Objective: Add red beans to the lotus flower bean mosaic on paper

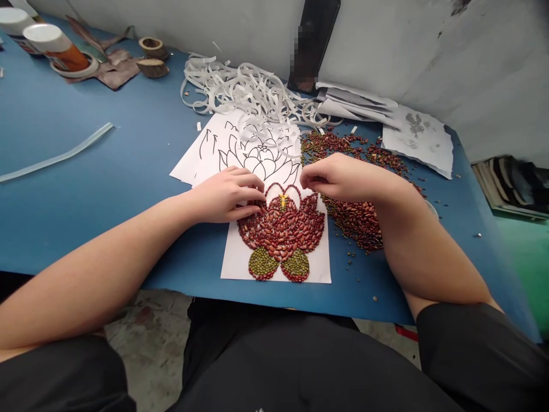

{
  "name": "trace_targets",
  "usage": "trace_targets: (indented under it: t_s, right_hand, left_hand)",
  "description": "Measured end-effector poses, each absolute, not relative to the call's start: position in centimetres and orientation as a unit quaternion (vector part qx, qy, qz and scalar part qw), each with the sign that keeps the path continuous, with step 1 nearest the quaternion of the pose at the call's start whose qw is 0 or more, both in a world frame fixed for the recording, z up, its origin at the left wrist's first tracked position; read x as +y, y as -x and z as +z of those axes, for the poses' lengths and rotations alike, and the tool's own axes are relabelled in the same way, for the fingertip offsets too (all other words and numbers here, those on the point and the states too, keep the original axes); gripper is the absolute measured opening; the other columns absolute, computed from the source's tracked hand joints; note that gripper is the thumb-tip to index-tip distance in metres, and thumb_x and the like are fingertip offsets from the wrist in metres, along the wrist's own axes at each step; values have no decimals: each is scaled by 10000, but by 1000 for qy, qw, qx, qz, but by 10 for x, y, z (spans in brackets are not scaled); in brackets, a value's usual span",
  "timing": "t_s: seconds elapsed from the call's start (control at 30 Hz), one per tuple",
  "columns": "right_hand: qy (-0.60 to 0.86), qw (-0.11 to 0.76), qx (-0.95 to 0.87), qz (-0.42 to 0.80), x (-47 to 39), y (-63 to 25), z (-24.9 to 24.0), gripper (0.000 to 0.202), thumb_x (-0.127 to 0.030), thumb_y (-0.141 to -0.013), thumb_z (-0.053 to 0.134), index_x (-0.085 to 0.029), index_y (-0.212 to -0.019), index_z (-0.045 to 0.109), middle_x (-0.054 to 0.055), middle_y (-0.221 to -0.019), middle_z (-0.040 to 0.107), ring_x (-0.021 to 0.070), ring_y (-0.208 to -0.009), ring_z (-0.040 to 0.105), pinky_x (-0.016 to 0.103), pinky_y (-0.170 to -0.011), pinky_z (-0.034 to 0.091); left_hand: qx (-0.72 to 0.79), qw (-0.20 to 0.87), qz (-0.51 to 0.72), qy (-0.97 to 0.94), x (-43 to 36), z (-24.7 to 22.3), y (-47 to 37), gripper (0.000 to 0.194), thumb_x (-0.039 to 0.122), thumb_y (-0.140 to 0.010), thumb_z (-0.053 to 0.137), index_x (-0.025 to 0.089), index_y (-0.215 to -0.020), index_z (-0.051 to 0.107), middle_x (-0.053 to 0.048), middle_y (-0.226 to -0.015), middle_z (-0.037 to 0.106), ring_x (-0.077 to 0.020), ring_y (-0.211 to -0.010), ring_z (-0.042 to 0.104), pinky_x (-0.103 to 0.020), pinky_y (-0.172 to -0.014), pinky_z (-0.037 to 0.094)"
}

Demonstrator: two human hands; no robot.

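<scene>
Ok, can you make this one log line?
left hand: at bean flower; right hand: curled nearby; loose beans: right of paper

Site: craft workspace; home or workshop, cannot tell. A blue-topped table (107,189) is standing against a scuffed grey wall (407,51). Curled paper strips (240,83), loose beans (351,217) and a bean-covered flower picture (283,229) are lying on it; white-capped bottles (55,46) are standing far left. Worn flooring (148,337) is showing below.
</scene>
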State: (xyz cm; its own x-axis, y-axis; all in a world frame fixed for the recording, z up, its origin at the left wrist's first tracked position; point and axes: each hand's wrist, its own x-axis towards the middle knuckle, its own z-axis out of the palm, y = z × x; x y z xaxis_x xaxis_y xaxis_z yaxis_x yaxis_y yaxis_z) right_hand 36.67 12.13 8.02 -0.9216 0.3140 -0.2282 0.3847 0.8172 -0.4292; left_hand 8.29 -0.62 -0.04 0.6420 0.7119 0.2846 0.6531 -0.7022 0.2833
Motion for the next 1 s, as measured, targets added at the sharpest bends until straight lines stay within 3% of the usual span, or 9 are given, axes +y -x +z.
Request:
trace_targets:
  t_s: [0.17, 0.33, 0.53, 1.0]
  right_hand:
    - [-174, 152, 942, -244, 118, -367, 80, 298, -76, -864, 557, -234, -902, 807, 15, -812, 785, 168, -688, 622, 330, -707, 429]
    - [-168, 119, 956, -206, 119, -368, 73, 251, -95, -848, 681, -265, -918, 851, -5, -775, 787, 168, -667, 622, 337, -720, 439]
    - [-211, 114, 956, -170, 116, -360, 66, 134, -128, -852, 791, -255, -855, 835, -21, -667, 689, 156, -627, 535, 346, -694, 374]
    - [-229, 100, 952, -178, 115, -356, 55, 131, -150, -811, 877, -240, -785, 786, -44, -614, 605, 135, -591, 501, 332, -640, 347]
  left_hand:
    - [379, 71, 194, -902, -7, -1, -82, 287, 413, -1079, 567, 257, -1168, 791, -103, -1203, 780, -253, -1014, 677, -431, -949, 502]
    - [385, 66, 187, -901, -6, 0, -82, 288, 412, -1078, 560, 257, -1172, 784, -97, -1195, 781, -247, -1015, 671, -430, -960, 498]
    - [383, 61, 187, -902, -6, 0, -81, 299, 420, -1085, 548, 255, -1167, 784, -94, -1187, 781, -245, -1008, 669, -428, -956, 498]
    - [379, 71, 184, -904, -6, 0, -83, 304, 435, -1088, 548, 278, -1164, 797, -82, -1196, 781, -237, -1010, 675, -414, -952, 485]
